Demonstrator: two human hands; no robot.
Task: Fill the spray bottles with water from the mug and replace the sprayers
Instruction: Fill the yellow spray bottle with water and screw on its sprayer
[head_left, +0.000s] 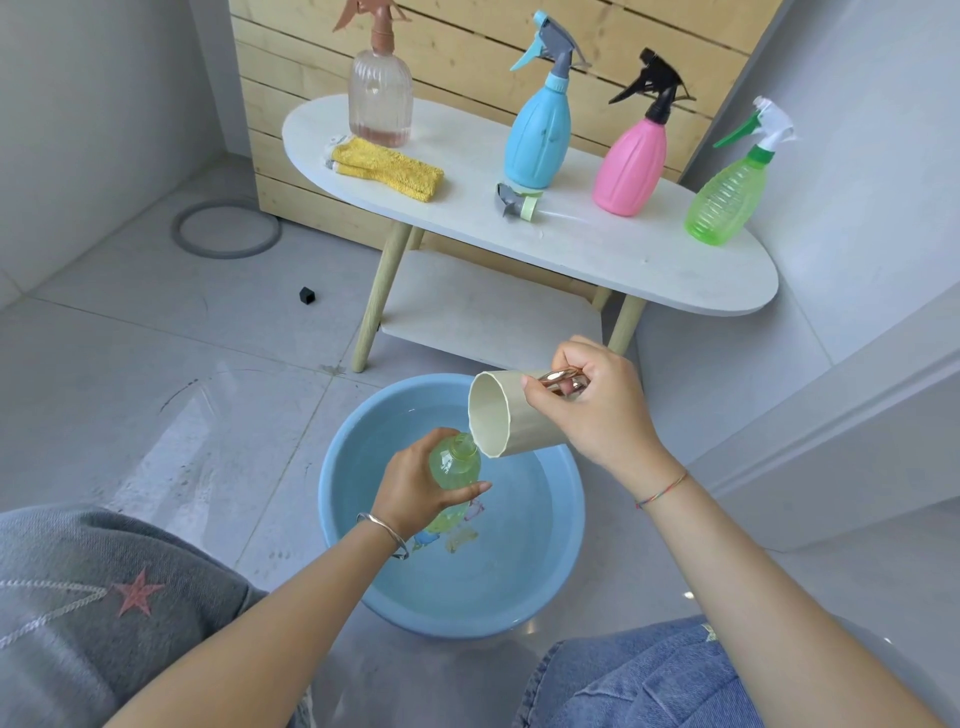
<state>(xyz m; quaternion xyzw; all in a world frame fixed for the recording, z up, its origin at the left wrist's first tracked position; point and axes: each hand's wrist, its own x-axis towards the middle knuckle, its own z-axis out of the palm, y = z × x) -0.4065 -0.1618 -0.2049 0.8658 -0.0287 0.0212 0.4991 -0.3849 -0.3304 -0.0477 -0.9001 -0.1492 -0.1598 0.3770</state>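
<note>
Head view, person seated on the floor over a round blue plastic basin (441, 618) holding water.

(a) I see the left hand (415, 483), silver bangle at the wrist, with fingers and thumb wrapped round the shoulder of a translucent green plastic spray bottle (457, 462). The bottle stands nearly upright over the basin, its neck open and without a sprayer.

(b) The right hand (592, 410) has its fingers curled onto the shiny metallic handle of a cream ribbed mug (498, 415). The mug is tipped on its side with its mouth to the left and its lower lip just at the bottle's neck. I cannot tell whether water is running.

(c) On the white oval table (623, 254) behind, left to right:
- a clear ribbed bottle with brown sprayer (379, 98)
- a folded yellow cloth (387, 169)
- a light blue bottle with blue-grey sprayer (537, 140)
- a loose grey and pale green sprayer head (514, 202) lying just in front of the light blue bottle
- a pink bottle with black sprayer (631, 166)
- a second green bottle with white and green sprayer (727, 202)

(d) None of the bottles carries any writing I can read. The coloured prints on the basin floor are blurred by the water.
</note>
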